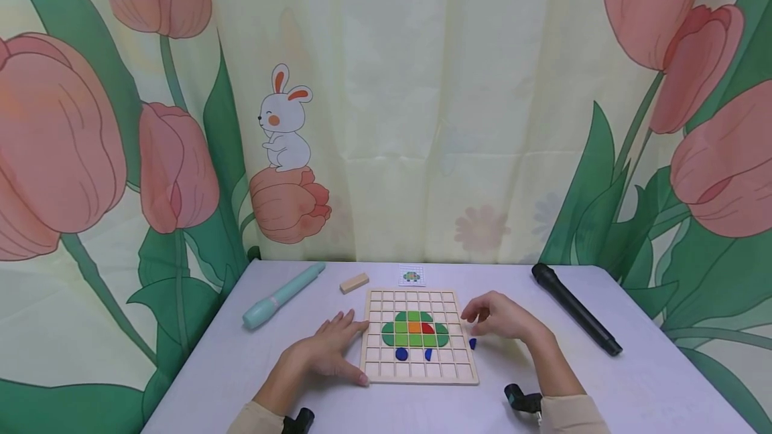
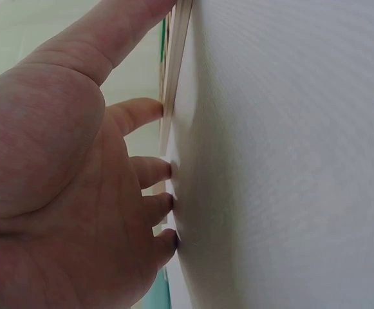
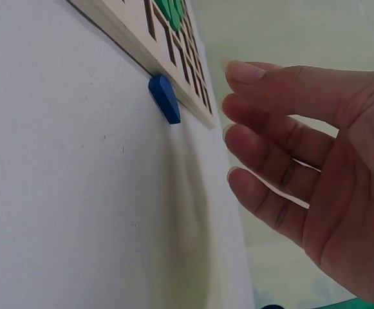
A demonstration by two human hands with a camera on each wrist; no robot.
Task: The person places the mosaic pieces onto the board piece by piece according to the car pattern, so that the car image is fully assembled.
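Left hand lies flat at lower centre-left of the head view, fingers straight and spread, tips on the table, the thumb and forefinger touching the left edge of the wooden grid board. The left wrist view confirms it: fingers pressed tip-down on the white cloth, the thumb reaching up along the board's pale edge. It holds nothing.

Moving right, the board sits at lower centre, a square tray of thin wooden slats forming small cells. Green tiles fill the middle, with an orange tile and a red one among them, and two blue pieces in the row below.

Further right, a small blue piece lies on the table, just beside the board's right edge; in the right wrist view it is a smooth, pointed shape touching the board's rim. The right hand hovers just above and beside it, fingers loosely curved, apart, gripping nothing; the fingertips are near the piece but not touching.

Around the edges: a mint-green marker-like tube at left, a small wooden block behind the board, a small pattern card at the back centre, and a black microphone lying at an angle on the right. The table wears a white, finely woven cloth. A tulip-and-rabbit curtain hangs behind.
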